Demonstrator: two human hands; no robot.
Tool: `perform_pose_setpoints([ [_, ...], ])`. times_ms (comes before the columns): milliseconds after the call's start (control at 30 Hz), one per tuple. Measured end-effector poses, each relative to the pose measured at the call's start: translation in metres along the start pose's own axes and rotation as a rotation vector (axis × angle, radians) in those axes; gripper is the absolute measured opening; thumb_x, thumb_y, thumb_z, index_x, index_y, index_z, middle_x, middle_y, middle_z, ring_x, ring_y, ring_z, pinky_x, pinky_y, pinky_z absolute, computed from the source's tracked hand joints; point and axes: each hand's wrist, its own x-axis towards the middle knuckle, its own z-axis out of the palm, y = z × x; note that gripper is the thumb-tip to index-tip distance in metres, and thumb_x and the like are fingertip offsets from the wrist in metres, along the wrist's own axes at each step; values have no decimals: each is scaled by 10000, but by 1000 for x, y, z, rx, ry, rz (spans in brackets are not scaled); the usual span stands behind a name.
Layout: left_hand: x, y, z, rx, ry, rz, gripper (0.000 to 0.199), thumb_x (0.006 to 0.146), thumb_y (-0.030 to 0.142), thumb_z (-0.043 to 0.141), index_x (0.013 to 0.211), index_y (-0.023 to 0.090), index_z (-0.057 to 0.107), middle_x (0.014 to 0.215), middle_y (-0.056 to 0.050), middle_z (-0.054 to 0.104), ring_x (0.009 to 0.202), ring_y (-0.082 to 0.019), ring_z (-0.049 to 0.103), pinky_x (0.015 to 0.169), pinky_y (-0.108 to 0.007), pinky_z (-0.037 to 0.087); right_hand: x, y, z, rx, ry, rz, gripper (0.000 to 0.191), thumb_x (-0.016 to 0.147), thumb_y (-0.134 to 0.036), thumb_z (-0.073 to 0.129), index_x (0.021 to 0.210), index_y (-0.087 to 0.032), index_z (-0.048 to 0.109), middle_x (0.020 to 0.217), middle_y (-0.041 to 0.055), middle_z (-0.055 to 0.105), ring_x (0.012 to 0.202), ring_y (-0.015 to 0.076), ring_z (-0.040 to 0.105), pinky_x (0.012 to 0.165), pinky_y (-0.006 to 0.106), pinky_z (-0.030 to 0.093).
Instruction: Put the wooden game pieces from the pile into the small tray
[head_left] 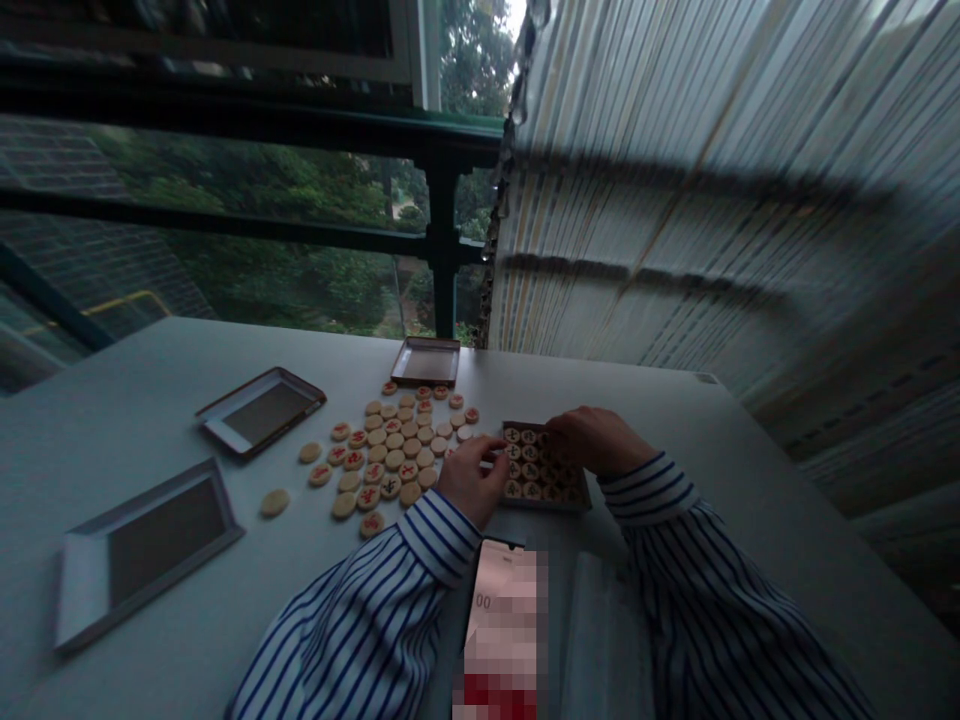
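A shallow box on the white table holds rows of round Chinese chess pieces with dark characters. My right hand reaches over its far right part, fingers bunched and pointing down; whatever lies under the fingertips is hidden. At the box's left edge is my left hand, its thumb and fingers curled together; I cannot make out what is between them. Just left of that hand spreads a loose group of wooden Chinese chess pieces, some showing red characters, others plain side up.
Three shallow trays or lids lie around the pieces: a brown-rimmed one at the back, another at the left, a grey one nearer. A phone and a clear plastic item lie in front. A railing stands behind the table.
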Motion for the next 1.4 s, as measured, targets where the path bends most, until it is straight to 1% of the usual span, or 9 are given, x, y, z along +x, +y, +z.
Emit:
perform_pose_setpoints([
  [167, 2, 3, -9, -13, 55, -1, 204, 725, 244, 504, 858, 137, 616, 821, -67, 629, 716, -135, 603, 599, -238, 528, -6, 6, -9, -33, 175, 11, 302, 833, -298, 341, 798, -189, 620, 798, 71, 647, 731, 172, 591, 581, 249, 349],
  [367, 7, 7, -26, -176, 130, -40, 255, 719, 303, 517, 891, 140, 610, 895, -82, 639, 770, -158, 608, 641, -271, 525, -13, 2, -18, -21, 359, 31, 270, 832, -266, 331, 830, -196, 591, 787, 37, 644, 681, 142, 574, 543, 235, 298],
  [567, 20, 2, -78, -54, 207, -40, 306, 691, 366, 533, 877, 137, 614, 833, -64, 654, 752, -164, 604, 663, -273, 504, -16, -4, -22, -9, 418, 1, 262, 829, -260, 342, 813, -183, 592, 761, 39, 633, 649, 125, 548, 563, 235, 299],
  [667, 27, -14, -107, 72, 272, -66, 338, 676, 383, 537, 886, 130, 612, 795, -60, 656, 713, -164, 605, 644, -262, 500, -17, -7, -24, -3, 431, -24, 243, 825, -252, 360, 790, -183, 590, 745, 33, 627, 650, 126, 543, 572, 236, 303],
  [767, 31, -35, -123, 140, 320, -73, 307, 690, 354, 512, 888, 141, 609, 821, -53, 652, 675, -146, 604, 590, -234, 499, -16, -13, -26, 26, 429, -57, 234, 829, -253, 367, 803, -191, 592, 740, 26, 622, 676, 129, 543, 605, 235, 322],
  [800, 32, -42, -125, 171, 346, -64, 297, 697, 344, 501, 883, 138, 607, 819, -55, 650, 668, -142, 602, 587, -231, 498, -16, -16, -27, 41, 423, -63, 234, 832, -257, 368, 820, -194, 594, 748, 27, 621, 690, 130, 543, 620, 234, 329],
  [933, 31, -63, -119, 322, 299, 18, 257, 722, 304, 469, 870, 138, 598, 823, -62, 636, 696, -148, 601, 636, -258, 499, -9, -28, -32, 86, 355, -90, 233, 837, -271, 377, 891, -200, 593, 815, 44, 623, 766, 140, 546, 687, 239, 348],
  [1100, 30, -69, -110, 483, 256, 136, 222, 710, 210, 474, 900, 165, 581, 872, -63, 629, 778, -167, 590, 729, -292, 475, 13, -48, -39, 89, 261, -187, 221, 824, -286, 414, 943, -204, 581, 876, 58, 619, 824, 152, 544, 733, 250, 349],
  [1400, 28, -83, -115, 508, 288, 97, 254, 734, 179, 435, 947, 140, 567, 907, -81, 625, 823, -190, 577, 765, -318, 458, 67, -108, -32, 117, 206, -320, 207, 794, -284, 455, 950, -222, 575, 960, 41, 609, 918, 170, 523, 744, 265, 343],
])
